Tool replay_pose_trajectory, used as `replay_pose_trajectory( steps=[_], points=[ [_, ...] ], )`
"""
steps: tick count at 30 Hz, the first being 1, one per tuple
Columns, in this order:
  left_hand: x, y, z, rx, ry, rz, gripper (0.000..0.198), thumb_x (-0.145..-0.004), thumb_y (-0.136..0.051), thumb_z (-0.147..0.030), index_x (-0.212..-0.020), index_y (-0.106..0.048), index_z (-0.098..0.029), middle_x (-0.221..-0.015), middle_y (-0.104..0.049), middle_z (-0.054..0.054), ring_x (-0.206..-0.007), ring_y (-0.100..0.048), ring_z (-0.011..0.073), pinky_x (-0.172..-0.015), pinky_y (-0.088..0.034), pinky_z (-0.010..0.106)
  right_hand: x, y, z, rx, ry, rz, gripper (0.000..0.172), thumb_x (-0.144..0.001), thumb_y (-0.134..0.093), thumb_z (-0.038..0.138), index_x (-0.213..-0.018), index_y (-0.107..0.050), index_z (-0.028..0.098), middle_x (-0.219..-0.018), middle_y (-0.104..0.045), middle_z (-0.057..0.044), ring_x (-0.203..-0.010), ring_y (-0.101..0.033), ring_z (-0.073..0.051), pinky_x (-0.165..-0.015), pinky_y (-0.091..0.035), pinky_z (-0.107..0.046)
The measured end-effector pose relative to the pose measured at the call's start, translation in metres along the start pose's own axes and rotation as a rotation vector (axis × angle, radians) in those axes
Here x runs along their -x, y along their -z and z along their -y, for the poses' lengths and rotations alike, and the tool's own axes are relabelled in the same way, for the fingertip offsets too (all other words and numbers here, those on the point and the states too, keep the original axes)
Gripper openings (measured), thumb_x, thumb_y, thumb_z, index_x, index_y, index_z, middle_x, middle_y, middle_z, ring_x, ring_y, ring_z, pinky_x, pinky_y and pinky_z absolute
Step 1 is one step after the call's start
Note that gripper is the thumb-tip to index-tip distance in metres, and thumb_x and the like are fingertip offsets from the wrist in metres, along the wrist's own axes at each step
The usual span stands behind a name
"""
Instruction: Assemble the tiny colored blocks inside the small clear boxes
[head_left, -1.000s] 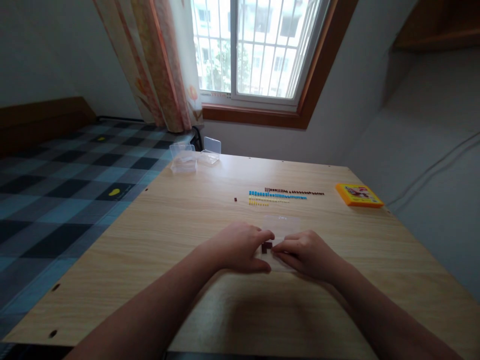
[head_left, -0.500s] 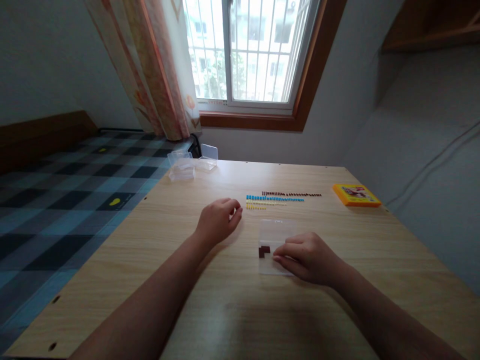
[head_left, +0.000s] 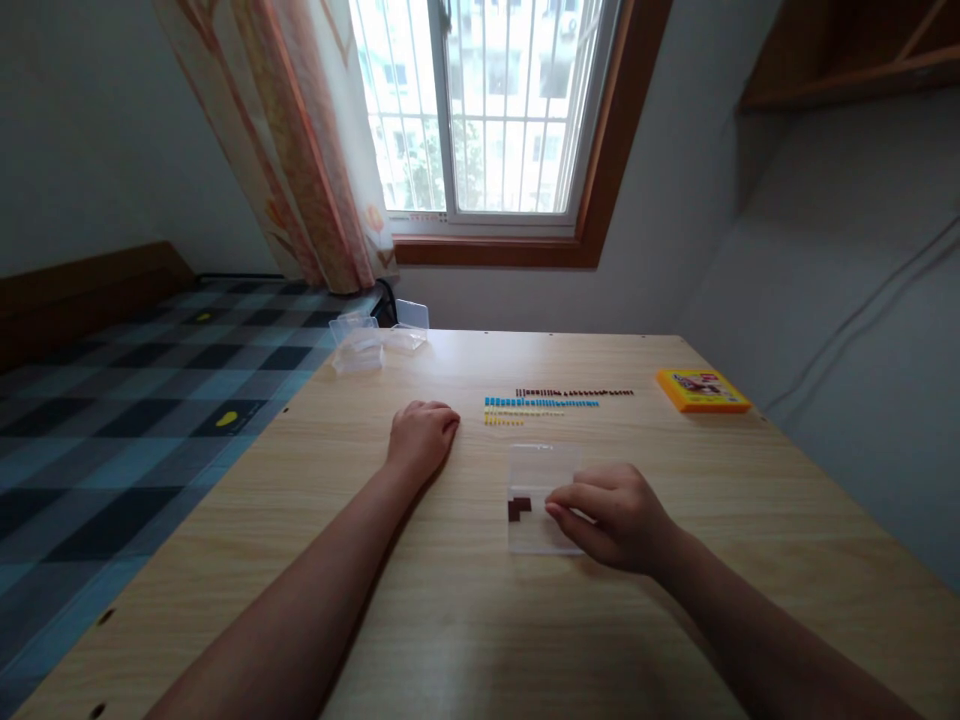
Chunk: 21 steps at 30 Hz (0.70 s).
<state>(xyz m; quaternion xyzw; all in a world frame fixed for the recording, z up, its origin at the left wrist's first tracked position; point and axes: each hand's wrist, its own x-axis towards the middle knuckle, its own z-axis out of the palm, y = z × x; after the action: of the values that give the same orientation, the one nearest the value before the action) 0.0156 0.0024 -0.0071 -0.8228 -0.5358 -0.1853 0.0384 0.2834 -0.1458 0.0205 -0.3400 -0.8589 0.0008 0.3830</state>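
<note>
On the wooden table lies a clear, thin square plate (head_left: 541,466). Dark brown block pieces (head_left: 523,505) sit at its left side in a stepped shape. Over the plate's right half is my right hand (head_left: 611,508), thumb and forefinger pinched just right of those pieces; anything between the fingertips is too small to make out. My left hand (head_left: 421,438) rests on the table with curled fingers, apart from the plate. Beyond the plate, small pieces stand in lines: a brown row (head_left: 574,392), a blue row (head_left: 541,402), a pale row (head_left: 529,412) and a short yellow row (head_left: 503,423).
Open clear plastic boxes (head_left: 358,356) stand at the table's far left corner. A yellow-orange box (head_left: 703,390) lies near the right edge. Left of the table is a bed with a checked cover (head_left: 180,400); a window (head_left: 510,120) is behind.
My left hand has drawn back a little left, its fingers curling in. My right hand stays pinched over the plate. The brown pieces look the same; the view has shifted slightly.
</note>
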Motion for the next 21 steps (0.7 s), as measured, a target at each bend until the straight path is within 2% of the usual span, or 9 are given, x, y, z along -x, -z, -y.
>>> replay_pose_trajectory(
  steps=[6, 11, 13, 15, 16, 18, 21],
  points=[
    [0.002, 0.012, -0.003, 0.005, -0.027, -0.016, 0.021, -0.09, -0.059, -0.018, -0.09, -0.079, -0.022, -0.098, -0.079, 0.007, -0.093, -0.068, 0.0289, -0.083, -0.052, 0.041, 0.001, -0.001, -0.001, -0.002, -0.032, 0.014, 0.021, -0.098, -0.056, 0.025, -0.083, -0.069, 0.019, -0.063, -0.063, 0.001, -0.052, -0.052, -0.01, -0.053, -0.033, -0.027],
    [0.014, 0.041, -0.02, 0.051, -0.056, -0.12, 0.017, -0.097, -0.056, -0.023, -0.098, -0.073, -0.02, -0.098, -0.077, 0.008, -0.094, -0.068, 0.0261, -0.083, -0.052, 0.038, 0.0, 0.002, -0.002, -0.002, -0.023, -0.054, 0.017, -0.096, -0.058, 0.022, -0.084, -0.069, 0.018, -0.061, -0.061, 0.001, -0.05, -0.049, -0.009, -0.051, -0.031, -0.026],
    [0.022, 0.056, -0.031, 0.182, -0.2, -0.252, 0.014, -0.097, -0.057, -0.023, -0.096, -0.071, -0.02, -0.096, -0.077, 0.007, -0.09, -0.068, 0.0231, -0.081, -0.053, 0.035, 0.0, 0.004, -0.002, -0.012, -0.018, -0.091, 0.015, -0.095, -0.059, 0.02, -0.084, -0.069, 0.018, -0.06, -0.06, 0.002, -0.05, -0.048, -0.009, -0.051, -0.031, -0.026],
    [0.031, 0.068, -0.045, 0.289, -0.408, -0.274, 0.014, -0.099, -0.056, -0.023, -0.096, -0.07, -0.021, -0.098, -0.077, 0.004, -0.087, -0.067, 0.0199, -0.081, -0.052, 0.032, 0.0, 0.006, -0.001, -0.027, -0.019, -0.116, 0.014, -0.095, -0.059, 0.019, -0.084, -0.068, 0.018, -0.059, -0.059, 0.002, -0.05, -0.047, -0.009, -0.051, -0.031, -0.026],
    [0.036, 0.072, -0.052, 0.336, -0.507, -0.231, 0.014, -0.099, -0.056, -0.022, -0.094, -0.069, -0.022, -0.098, -0.077, 0.003, -0.084, -0.067, 0.0183, -0.079, -0.052, 0.031, 0.0, 0.007, -0.001, -0.033, -0.02, -0.121, 0.014, -0.094, -0.06, 0.02, -0.083, -0.068, 0.018, -0.059, -0.059, 0.002, -0.05, -0.047, -0.009, -0.052, -0.031, -0.026],
    [0.044, 0.074, -0.067, 0.43, -0.656, -0.068, 0.014, -0.098, -0.057, -0.02, -0.091, -0.068, -0.021, -0.096, -0.077, 0.001, -0.082, -0.067, 0.0163, -0.076, -0.051, 0.028, 0.0, 0.009, -0.001, -0.044, -0.021, -0.109, 0.016, -0.094, -0.059, 0.021, -0.081, -0.068, 0.019, -0.058, -0.057, 0.002, -0.05, -0.047, -0.01, -0.052, -0.031, -0.027],
    [0.054, 0.066, -0.085, 0.473, -0.734, 0.14, 0.012, -0.095, -0.059, -0.018, -0.093, -0.07, -0.02, -0.094, -0.077, 0.002, -0.08, -0.069, 0.0157, -0.074, -0.051, 0.026, -0.001, 0.012, 0.0, -0.068, -0.027, -0.073, 0.019, -0.093, -0.058, 0.022, -0.077, -0.068, 0.018, -0.056, -0.055, 0.002, -0.049, -0.046, -0.011, -0.052, -0.03, -0.027]
  ],
)
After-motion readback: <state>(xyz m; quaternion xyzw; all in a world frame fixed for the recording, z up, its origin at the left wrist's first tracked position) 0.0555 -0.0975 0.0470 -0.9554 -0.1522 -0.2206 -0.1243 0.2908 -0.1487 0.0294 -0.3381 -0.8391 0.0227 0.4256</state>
